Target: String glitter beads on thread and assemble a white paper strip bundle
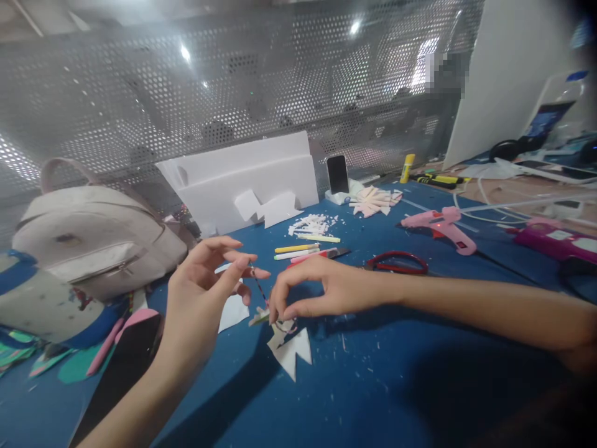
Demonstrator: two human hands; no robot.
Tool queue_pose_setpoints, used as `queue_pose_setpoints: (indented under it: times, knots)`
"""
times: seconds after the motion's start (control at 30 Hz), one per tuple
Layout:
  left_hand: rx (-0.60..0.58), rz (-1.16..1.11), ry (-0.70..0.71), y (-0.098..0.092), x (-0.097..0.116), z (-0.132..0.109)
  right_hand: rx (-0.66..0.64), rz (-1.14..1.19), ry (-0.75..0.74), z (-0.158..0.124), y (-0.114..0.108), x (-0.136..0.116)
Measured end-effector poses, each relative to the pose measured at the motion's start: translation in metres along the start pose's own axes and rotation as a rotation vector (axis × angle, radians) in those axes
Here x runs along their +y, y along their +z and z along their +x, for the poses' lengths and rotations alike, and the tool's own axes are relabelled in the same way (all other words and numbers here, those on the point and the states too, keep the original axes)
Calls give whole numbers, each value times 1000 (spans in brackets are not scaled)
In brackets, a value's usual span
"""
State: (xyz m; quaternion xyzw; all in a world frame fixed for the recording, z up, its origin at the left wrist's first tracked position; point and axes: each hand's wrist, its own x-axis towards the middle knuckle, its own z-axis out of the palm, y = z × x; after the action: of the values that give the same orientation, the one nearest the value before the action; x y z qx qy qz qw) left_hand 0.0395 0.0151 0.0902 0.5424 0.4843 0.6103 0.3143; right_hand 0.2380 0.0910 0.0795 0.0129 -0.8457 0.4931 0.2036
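Observation:
My left hand (pixel 203 289) pinches the upper end of a thin, dark-striped string or stick (pixel 259 286) between thumb and finger, the other fingers spread. To its right, my right hand (pixel 321 286) has its fingertips closed on a small cut-paper piece (pixel 293 351), white with a notched lower edge and greyish-green parts above. The string's lower end reaches these fingertips, which partly hide the join. A loose white paper scrap (pixel 233 313) lies behind my left hand. Just beyond my right hand are several markers (pixel 298 249) and a cutter knife (pixel 332 252).
Red-handled scissors (pixel 398 261), a pink glue gun (pixel 441 224) and a magenta tool (pixel 557 239) lie rightward. White foam bits (pixel 312 225), a phone (pixel 337 174) and a glue stick (pixel 407 168) stand behind. A backpack (pixel 97 230) and dark flat object (pixel 121 373) occupy the left.

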Motion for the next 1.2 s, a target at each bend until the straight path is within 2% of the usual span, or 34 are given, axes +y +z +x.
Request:
queue_pose_setpoints:
  times: [0.13, 0.23, 0.37, 0.53, 0.87, 1.2]
  knots:
    - [-16, -10, -3, 1, -4, 1, 151, -2, 26, 1, -1, -1]
    - [-37, 0, 10, 3, -7, 0, 287, 95, 40, 2, -4, 3]
    - [-87, 18, 22, 4, -11, -5, 361, 174, 55, 2, -8, 9]
    - [-92, 63, -14, 5, -15, -11, 363, 95, 77, 1, -7, 7]
    - [-107, -22, -52, 5, -20, -11, 338, -164, 153, 1, -8, 1]
    - [-98, 48, -56, 7, -20, -14, 321, -349, 116, 0, -7, 1]
